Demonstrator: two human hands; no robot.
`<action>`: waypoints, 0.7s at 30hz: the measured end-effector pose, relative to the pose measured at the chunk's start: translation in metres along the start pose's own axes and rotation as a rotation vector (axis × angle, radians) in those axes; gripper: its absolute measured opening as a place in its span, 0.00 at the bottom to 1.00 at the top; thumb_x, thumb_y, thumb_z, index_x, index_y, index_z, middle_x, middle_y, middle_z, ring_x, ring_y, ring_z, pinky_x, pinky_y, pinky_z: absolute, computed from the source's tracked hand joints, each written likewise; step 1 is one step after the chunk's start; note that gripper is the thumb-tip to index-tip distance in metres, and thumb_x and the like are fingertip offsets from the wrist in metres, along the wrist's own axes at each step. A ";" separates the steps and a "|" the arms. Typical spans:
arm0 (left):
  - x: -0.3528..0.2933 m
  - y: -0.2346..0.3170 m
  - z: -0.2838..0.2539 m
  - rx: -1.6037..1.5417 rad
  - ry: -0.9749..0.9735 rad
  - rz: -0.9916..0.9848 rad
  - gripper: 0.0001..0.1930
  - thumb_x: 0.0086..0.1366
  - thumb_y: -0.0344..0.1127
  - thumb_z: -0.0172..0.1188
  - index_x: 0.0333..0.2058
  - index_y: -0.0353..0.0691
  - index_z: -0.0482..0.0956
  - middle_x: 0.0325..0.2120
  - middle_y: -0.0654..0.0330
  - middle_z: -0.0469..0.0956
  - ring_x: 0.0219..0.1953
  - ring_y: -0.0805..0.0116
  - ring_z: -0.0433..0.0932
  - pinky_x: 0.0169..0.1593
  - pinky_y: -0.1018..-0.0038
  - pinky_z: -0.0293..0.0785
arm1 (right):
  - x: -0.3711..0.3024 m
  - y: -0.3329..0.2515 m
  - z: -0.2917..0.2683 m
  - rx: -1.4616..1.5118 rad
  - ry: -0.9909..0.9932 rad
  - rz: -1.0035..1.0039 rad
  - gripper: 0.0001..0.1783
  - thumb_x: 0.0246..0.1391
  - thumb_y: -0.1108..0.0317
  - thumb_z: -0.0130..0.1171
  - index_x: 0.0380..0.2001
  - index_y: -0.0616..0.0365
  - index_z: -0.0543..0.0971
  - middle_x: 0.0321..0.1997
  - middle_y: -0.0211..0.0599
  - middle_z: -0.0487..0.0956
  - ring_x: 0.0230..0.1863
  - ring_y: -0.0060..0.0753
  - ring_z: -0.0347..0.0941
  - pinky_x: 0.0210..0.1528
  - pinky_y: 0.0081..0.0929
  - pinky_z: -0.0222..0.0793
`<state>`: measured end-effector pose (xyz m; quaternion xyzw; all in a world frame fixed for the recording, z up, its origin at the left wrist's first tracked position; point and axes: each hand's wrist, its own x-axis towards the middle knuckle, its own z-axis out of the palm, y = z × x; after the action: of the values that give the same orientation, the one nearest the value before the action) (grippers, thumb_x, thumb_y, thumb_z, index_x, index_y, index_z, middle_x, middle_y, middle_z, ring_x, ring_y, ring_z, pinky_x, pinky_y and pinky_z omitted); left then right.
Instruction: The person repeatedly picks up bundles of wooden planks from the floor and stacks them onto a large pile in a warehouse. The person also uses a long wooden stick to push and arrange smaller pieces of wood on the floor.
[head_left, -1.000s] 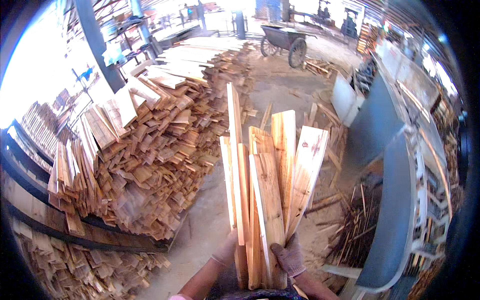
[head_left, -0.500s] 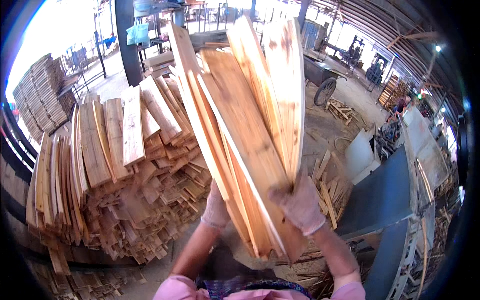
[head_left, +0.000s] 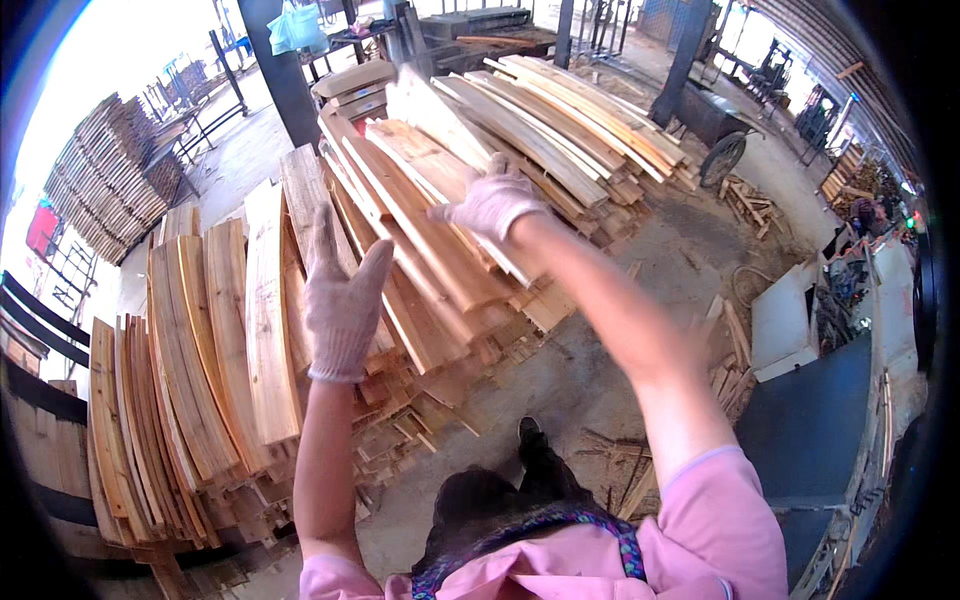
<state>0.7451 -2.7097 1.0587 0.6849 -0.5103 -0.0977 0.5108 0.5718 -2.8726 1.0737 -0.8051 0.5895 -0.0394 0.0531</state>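
Note:
Wooden boards lie loosely together on top of a long stack of boards, slanting toward me. Over their left side my left hand, in a pale work glove, is raised with thumb and fingers apart. Nothing is in it. My right hand, gloved likewise, reaches across the boards with its fingers spread and grips nothing; whether it touches the wood I cannot tell. More boards lie side by side on the left of the stack, and another row of boards covers its far right part.
A blue-grey metal sheet surface stands to my right. Scrap wood litters the floor beside it. A wheeled cart is beyond the stack's far right end, near a dark post. Tall timber piles stand far left.
The bundle of boards held between both hands has been set down on the stack and let go. Both hands have opened and moved forward, and the view has shifted.

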 end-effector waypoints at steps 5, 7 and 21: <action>0.008 -0.044 0.012 0.481 -0.216 -0.088 0.54 0.65 0.79 0.46 0.71 0.33 0.58 0.69 0.40 0.63 0.72 0.42 0.60 0.74 0.50 0.54 | 0.008 0.001 0.003 0.122 -0.048 -0.167 0.61 0.53 0.21 0.52 0.75 0.59 0.57 0.80 0.64 0.46 0.80 0.63 0.44 0.77 0.54 0.46; 0.002 -0.052 0.035 0.785 -0.109 0.072 0.47 0.69 0.73 0.42 0.70 0.35 0.61 0.68 0.42 0.64 0.72 0.43 0.59 0.74 0.47 0.48 | 0.018 0.039 -0.008 0.391 -0.131 -0.342 0.61 0.52 0.21 0.53 0.75 0.58 0.58 0.80 0.64 0.48 0.79 0.61 0.49 0.76 0.51 0.51; 0.006 -0.027 0.042 0.642 -0.121 0.069 0.42 0.71 0.65 0.46 0.70 0.35 0.63 0.68 0.41 0.64 0.72 0.41 0.57 0.75 0.50 0.44 | 0.005 0.145 0.023 0.492 0.525 -0.780 0.42 0.58 0.39 0.64 0.65 0.57 0.70 0.66 0.54 0.69 0.66 0.61 0.66 0.71 0.53 0.59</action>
<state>0.7362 -2.7409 1.0205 0.7863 -0.5674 0.0450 0.2403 0.4396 -2.9202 1.0322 -0.8913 0.2129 -0.3938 0.0725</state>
